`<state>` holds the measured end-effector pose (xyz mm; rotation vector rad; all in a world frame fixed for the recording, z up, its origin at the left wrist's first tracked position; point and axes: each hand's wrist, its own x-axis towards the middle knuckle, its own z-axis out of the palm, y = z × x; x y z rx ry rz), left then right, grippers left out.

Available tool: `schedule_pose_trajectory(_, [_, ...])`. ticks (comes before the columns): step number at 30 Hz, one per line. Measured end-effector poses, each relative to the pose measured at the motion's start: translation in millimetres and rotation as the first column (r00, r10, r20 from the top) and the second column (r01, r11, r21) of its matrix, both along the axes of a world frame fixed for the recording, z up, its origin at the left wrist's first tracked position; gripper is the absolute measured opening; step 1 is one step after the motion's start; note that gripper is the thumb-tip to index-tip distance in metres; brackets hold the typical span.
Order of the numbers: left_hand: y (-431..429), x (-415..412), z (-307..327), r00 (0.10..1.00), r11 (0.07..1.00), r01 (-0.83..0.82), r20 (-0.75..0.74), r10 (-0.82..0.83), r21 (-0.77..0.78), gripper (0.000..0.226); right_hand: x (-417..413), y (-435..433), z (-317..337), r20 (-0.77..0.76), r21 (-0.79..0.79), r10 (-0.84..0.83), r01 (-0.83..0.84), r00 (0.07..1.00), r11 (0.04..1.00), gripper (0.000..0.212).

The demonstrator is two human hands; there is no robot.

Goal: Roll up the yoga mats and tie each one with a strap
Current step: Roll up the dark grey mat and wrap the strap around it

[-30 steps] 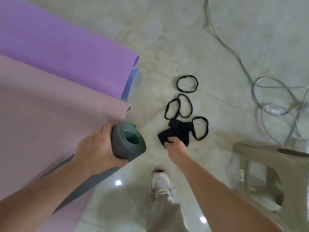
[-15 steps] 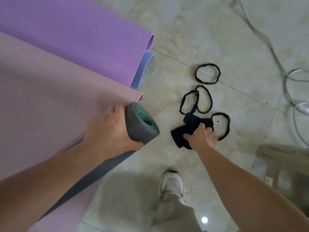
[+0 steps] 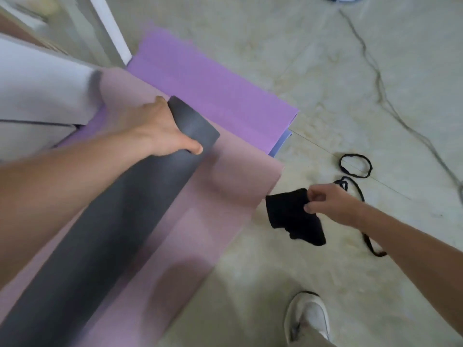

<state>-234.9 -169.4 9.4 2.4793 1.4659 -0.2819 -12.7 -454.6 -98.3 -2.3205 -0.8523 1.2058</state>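
A rolled dark grey yoga mat (image 3: 120,221) lies slantwise across a flat pink mat (image 3: 225,194). My left hand (image 3: 160,131) grips the roll near its far end. Behind the pink mat lies a flat purple mat (image 3: 213,93) with a blue mat's corner (image 3: 281,144) showing under it. To the right, my right hand (image 3: 330,202) pinches a black strap (image 3: 293,219) and holds it above the floor, just off the pink mat's corner. A thin black loop (image 3: 355,165) lies on the floor beyond it, and another black band (image 3: 368,236) trails partly under my wrist.
The floor is pale marble tile (image 3: 300,58). A grey cable (image 3: 380,86) snakes along it at the right. My white shoe (image 3: 308,316) stands at the bottom. White furniture (image 3: 45,88) and a white door frame (image 3: 110,28) close off the upper left.
My right hand has lifted the black strap off the floor and carried it left, towards the pink mat. My left hand has turned the grey roll so its end faces away. The view has swung.
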Motion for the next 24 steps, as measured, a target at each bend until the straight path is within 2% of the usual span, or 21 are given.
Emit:
schedule_pose_trajectory(5, [10.4,-59.2,26.8,0.993,1.0,-0.023,0.116,0.02,0.022,0.094,-66.1,70.0,63.4,-0.011,0.206,0.096,-0.091,0.995,0.974,0.023])
schedule_pose_trajectory(7, [18.1,-81.3,49.6,0.986,0.998,-0.043,0.166,0.034,0.05,0.096,-97.3,94.5,76.9,-0.03,0.232,0.111,-0.101,0.993,0.967,0.022])
schedule_pose_trajectory(11, [53.2,-124.1,90.2,0.992,0.984,-0.063,0.119,0.043,0.167,0.082,-151.2,143.8,77.7,-0.089,0.248,0.207,-0.179,0.974,0.952,0.018])
schedule_pose_trajectory(14, [68.9,-137.0,92.8,1.0,0.985,-0.001,0.0,0.002,0.175,0.08,-188.3,185.0,58.6,-0.157,0.294,0.275,-0.221,0.949,0.93,0.012])
schedule_pose_trajectory(18, [81.7,-140.8,24.6,0.983,0.993,0.078,-0.172,-0.061,0.09,0.075,-230.8,225.7,12.3,-0.226,0.354,0.285,-0.194,0.932,0.915,0.014])
schedule_pose_trajectory(22, [96.0,-139.9,-65.9,0.977,0.995,0.089,-0.201,-0.077,0.051,0.083,-261.9,238.0,-44.3,-0.281,0.291,0.307,-0.224,0.909,0.93,0.017])
schedule_pose_trajectory(24, [99.2,-127.1,-97.3,0.971,0.994,0.108,-0.216,-0.099,0.028,0.077,-276.2,240.4,-65.8,-0.346,0.263,0.303,-0.218,0.888,0.94,0.021])
